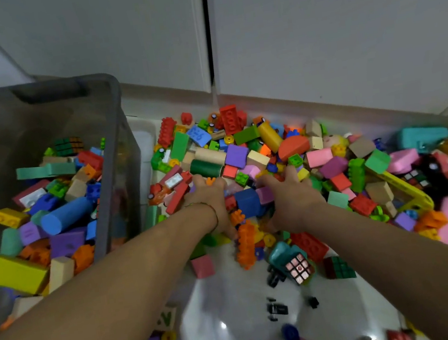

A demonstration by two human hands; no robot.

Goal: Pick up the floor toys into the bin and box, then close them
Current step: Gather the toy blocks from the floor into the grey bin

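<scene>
2 hands reach into the toy pile [271,148] on the floor [337,312], just right of the half-full grey bin [121,121], with a blue block [247,201] between them. The right hand [293,197] lies spread wide on blocks. The left hand [209,197] has its fingertips buried and is perhaps cupping; I cannot tell its grip.

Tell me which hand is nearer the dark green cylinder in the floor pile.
Left. The left hand sits just in front of the dark green cylinder, almost touching it; the right hand is farther off to the cylinder's right, among the blocks.
</scene>
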